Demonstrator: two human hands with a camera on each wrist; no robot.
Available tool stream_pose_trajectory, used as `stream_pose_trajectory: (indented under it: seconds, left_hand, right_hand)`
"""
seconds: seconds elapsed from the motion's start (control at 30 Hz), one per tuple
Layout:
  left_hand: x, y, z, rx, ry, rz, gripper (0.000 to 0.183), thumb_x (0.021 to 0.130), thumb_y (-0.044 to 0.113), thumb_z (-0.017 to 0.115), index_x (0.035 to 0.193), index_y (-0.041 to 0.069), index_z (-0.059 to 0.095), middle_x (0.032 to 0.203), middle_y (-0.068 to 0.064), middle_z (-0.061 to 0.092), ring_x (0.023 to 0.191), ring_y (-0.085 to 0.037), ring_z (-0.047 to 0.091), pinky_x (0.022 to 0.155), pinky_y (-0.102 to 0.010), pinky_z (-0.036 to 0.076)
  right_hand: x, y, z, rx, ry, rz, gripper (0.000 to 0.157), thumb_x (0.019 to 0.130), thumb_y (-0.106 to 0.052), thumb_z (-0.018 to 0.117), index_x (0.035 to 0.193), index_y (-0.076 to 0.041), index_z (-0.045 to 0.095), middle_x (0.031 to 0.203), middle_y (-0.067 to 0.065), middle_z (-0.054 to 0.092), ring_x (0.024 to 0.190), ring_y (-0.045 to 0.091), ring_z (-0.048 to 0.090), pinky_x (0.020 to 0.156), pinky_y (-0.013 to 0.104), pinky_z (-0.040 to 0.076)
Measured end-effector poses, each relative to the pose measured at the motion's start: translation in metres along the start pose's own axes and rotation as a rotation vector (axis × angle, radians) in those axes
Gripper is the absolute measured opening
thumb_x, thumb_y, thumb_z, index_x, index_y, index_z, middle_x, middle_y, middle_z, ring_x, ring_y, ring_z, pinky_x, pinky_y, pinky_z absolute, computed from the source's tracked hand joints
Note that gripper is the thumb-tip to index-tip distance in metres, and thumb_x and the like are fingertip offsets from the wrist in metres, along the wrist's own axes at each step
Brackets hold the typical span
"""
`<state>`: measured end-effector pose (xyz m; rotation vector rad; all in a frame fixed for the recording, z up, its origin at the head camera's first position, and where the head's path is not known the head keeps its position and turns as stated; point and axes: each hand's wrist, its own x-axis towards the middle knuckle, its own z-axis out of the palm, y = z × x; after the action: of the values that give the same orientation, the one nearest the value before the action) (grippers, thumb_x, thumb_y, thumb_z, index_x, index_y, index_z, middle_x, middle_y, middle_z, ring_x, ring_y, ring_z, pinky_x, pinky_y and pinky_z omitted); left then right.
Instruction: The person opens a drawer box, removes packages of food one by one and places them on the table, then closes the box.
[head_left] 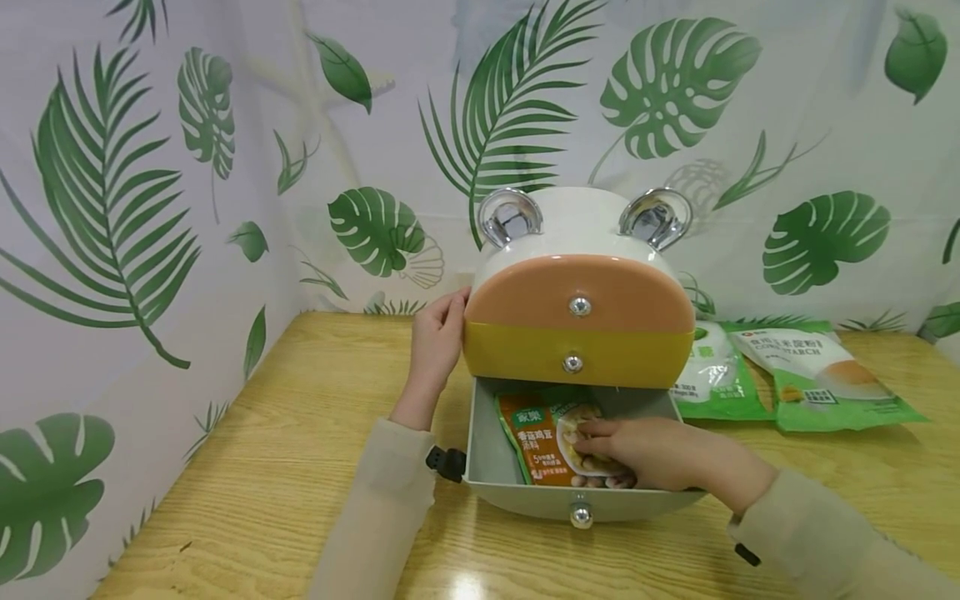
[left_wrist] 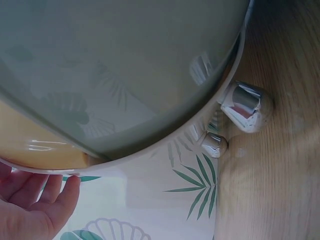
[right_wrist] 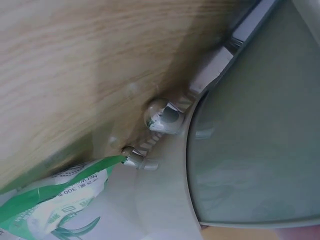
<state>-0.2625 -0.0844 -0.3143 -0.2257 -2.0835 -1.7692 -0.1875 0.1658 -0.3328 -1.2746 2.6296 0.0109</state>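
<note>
An animal-shaped storage box [head_left: 577, 292] has an orange drawer front [head_left: 525, 292], a yellow one [head_left: 517, 354] below it, and a grey-green bottom drawer [head_left: 487, 433] pulled out. My left hand [head_left: 438, 337] rests on the box's left side; in the left wrist view its fingers [left_wrist: 65, 200] lie nearly straight against the edge. In the pulled-out drawer lies an orange and green seasoning packet [head_left: 543, 442]. My right hand [head_left: 660, 454] reaches over the drawer's right side and holds the packet's right part, its thumb not clearly visible. In the right wrist view the drawer wall [right_wrist: 255, 140] hides that hand's fingers.
Right of the box lie a green and white bag [head_left: 720, 375] and a corn starch bag [head_left: 832, 375]. Silver feet [left_wrist: 247, 107] hold the box above the wooden table [head_left: 300, 467]. A leaf-print cloth [head_left: 285, 233] hangs behind and at the left.
</note>
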Motion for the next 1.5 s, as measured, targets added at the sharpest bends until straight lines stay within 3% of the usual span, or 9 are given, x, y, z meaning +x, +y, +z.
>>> stream_pose_trajectory:
  seconds: [0.17, 0.4, 0.6, 0.8, 0.87, 1.2, 1.5]
  left_hand:
    - [0.001, -0.001, 0.000, 0.007, 0.001, 0.002, 0.028, 0.093, 0.016, 0.045, 0.110, 0.001, 0.062, 0.109, -0.012, 0.060, 0.100, -0.020, 0.055, 0.081, -0.032, 0.045]
    - [0.001, -0.001, 0.000, 0.006, 0.001, 0.002, 0.028, 0.093, 0.015, 0.045, 0.110, 0.001, 0.062, 0.109, -0.011, 0.061, 0.101, -0.019, 0.055, 0.081, -0.031, 0.045]
    - [0.000, 0.001, 0.000, 0.009, 0.000, 0.002, 0.028, 0.093, 0.015, 0.045, 0.109, 0.000, 0.062, 0.108, -0.012, 0.061, 0.100, -0.019, 0.055, 0.081, -0.031, 0.045]
    - [0.000, 0.001, 0.000, 0.007, 0.001, 0.002, 0.028, 0.093, 0.016, 0.045, 0.109, 0.001, 0.062, 0.108, -0.012, 0.061, 0.098, -0.019, 0.056, 0.080, -0.031, 0.046]
    - [0.000, 0.001, 0.000, 0.006, 0.001, 0.004, 0.028, 0.093, 0.016, 0.045, 0.109, 0.000, 0.062, 0.107, -0.012, 0.061, 0.098, -0.019, 0.056, 0.079, -0.031, 0.046]
    - [0.001, 0.000, 0.000, 0.013, 0.006, 0.007, 0.028, 0.093, 0.015, 0.045, 0.108, 0.000, 0.062, 0.107, -0.012, 0.061, 0.098, -0.019, 0.056, 0.081, -0.031, 0.045]
    - [0.001, 0.000, 0.000, 0.005, 0.005, 0.008, 0.027, 0.093, 0.015, 0.046, 0.108, 0.000, 0.063, 0.106, -0.012, 0.062, 0.097, -0.019, 0.056, 0.079, -0.031, 0.046]
  right_hand:
    - [0.002, 0.002, 0.001, -0.015, 0.023, -0.053, 0.038, 0.079, -0.009, 0.066, 0.116, -0.012, 0.059, 0.121, 0.008, 0.053, 0.102, 0.024, 0.054, 0.076, 0.036, 0.046]
    - [0.000, 0.005, 0.001, 0.105, 0.089, -0.091, 0.023, 0.076, -0.009, 0.067, 0.098, -0.016, 0.064, 0.086, -0.010, 0.059, 0.072, 0.003, 0.053, 0.061, 0.026, 0.046]
    - [-0.002, 0.006, 0.001, 0.073, 0.208, -0.107, 0.020, 0.073, -0.004, 0.063, 0.089, -0.016, 0.064, 0.079, -0.008, 0.061, 0.066, 0.004, 0.055, 0.056, 0.025, 0.046]
    - [-0.003, 0.005, -0.004, 0.015, 0.321, -0.106, 0.025, 0.071, 0.006, 0.063, 0.076, -0.018, 0.059, 0.069, -0.011, 0.056, 0.055, 0.001, 0.047, 0.047, 0.021, 0.039]
    - [-0.004, 0.005, -0.007, 0.009, 0.339, -0.101, 0.026, 0.071, 0.007, 0.063, 0.076, -0.018, 0.058, 0.068, -0.011, 0.055, 0.054, 0.002, 0.045, 0.047, 0.021, 0.037]
    - [-0.017, 0.002, -0.016, -0.015, 0.468, -0.101, 0.021, 0.072, 0.006, 0.064, 0.084, -0.012, 0.062, 0.078, -0.006, 0.061, 0.068, 0.009, 0.058, 0.056, 0.025, 0.047]
    - [-0.032, 0.001, -0.028, -0.049, 0.566, -0.129, 0.026, 0.067, 0.005, 0.068, 0.085, -0.013, 0.061, 0.080, -0.005, 0.061, 0.065, 0.009, 0.057, 0.053, 0.024, 0.045]
